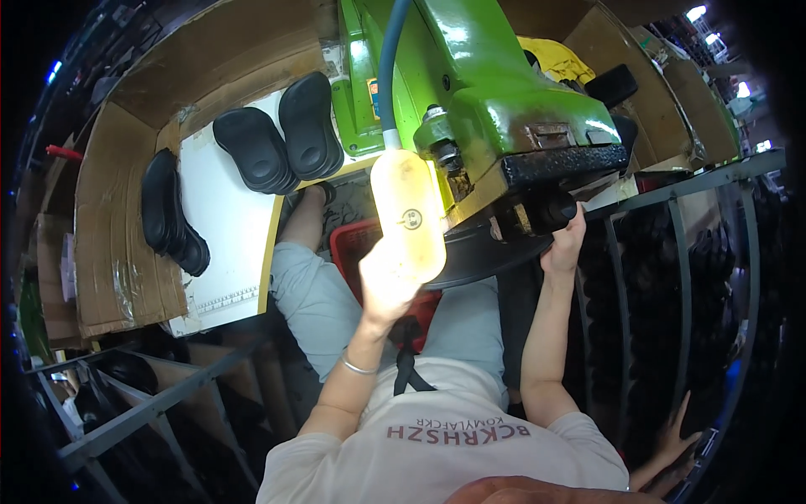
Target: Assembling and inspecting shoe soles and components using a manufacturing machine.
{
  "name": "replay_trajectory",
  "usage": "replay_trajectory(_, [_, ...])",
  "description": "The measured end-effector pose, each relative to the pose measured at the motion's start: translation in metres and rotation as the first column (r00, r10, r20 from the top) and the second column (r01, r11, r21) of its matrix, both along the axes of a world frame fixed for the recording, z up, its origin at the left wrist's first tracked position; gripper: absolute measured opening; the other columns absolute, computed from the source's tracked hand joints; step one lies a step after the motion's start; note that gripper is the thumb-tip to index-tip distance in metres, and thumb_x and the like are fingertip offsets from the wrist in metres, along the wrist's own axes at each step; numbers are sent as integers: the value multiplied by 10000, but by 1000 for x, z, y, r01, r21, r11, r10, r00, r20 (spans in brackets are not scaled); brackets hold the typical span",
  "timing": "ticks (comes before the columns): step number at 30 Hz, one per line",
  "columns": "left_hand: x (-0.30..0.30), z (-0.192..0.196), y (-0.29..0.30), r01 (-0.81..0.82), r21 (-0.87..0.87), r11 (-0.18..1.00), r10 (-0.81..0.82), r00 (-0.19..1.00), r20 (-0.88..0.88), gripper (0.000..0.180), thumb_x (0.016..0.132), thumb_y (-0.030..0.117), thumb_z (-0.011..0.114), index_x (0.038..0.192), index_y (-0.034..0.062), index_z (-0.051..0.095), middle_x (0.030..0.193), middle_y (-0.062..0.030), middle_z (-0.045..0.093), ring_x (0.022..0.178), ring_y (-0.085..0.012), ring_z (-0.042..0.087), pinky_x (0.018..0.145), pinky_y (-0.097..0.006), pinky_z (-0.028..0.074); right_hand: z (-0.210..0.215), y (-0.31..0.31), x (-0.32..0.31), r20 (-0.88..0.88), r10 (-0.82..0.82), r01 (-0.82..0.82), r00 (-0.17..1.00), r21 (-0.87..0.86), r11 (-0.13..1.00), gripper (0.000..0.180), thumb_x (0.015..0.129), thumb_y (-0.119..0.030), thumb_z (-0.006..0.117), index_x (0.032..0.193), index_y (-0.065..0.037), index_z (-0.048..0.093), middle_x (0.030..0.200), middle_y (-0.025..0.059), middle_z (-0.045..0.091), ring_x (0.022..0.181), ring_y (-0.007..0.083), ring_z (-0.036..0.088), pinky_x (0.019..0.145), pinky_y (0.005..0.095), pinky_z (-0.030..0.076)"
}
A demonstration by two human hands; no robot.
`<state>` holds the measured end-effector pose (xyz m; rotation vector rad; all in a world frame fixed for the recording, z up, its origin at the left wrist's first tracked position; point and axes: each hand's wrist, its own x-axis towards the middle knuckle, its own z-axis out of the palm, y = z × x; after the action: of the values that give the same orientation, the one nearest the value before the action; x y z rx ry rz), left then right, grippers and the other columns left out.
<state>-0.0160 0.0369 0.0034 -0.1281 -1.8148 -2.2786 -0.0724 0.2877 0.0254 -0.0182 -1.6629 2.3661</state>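
Note:
My left hand point(390, 281) is closed around the lower end of a pale yellow, sole-shaped piece point(410, 189), brightly lit, with a small round dark mark on its face. The piece stands beside the head of a green machine point(537, 118), just below the end of a blue-grey flexible tube point(391, 67). My right hand point(565, 242) is at the right underside of the machine head. Its fingers curl against a black rounded part point(554, 208), and some of them are hidden behind it. Below the head shows a black curved plate point(487, 262).
Stacks of black shoe soles point(253, 147) stand on a white board point(222, 281) at the left, inside cardboard walls point(126, 218). A red bin point(348, 244) is between my legs. Metal racks point(680, 252) flank me. Another person's hand point(672, 441) shows at lower right.

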Motion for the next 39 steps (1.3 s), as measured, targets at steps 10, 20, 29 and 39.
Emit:
replay_trajectory(10, [45,-6,-86,-84,114,990,46,951,305,251,758,-36,641,994,-37,556,885,-69,618,792,-109,571,754,-227,454,-16,-80,33,29,160,-161,987,34,986,267,752,-15,678,956,-14,506,839,15,567,742,52,520,676,200,429])
replay_trajectory(20, [18,12,7,227,-122,966,-202,960,193,264,810,49,676,1050,-20,590,917,-21,619,826,-80,557,781,-226,455,-22,-84,33,31,291,-289,956,254,923,375,751,-80,741,1035,7,513,926,52,597,854,100,566,759,241,458])
replay_trajectory(29, [12,-6,39,-28,50,998,18,983,183,124,851,8,626,966,-19,588,802,7,603,681,-17,521,610,-152,420,-61,-16,154,576,509,-566,639,-94,819,531,696,-11,737,1173,70,517,1005,106,633,867,165,624,733,283,532])
replay_trajectory(39, [21,4,9,-19,-32,999,25,985,169,296,782,-45,649,1059,-30,545,947,-74,606,862,-109,574,771,-223,466,3,23,69,271,162,-195,949,101,976,265,827,-121,603,1016,-4,459,803,73,561,542,110,573,402,229,484])
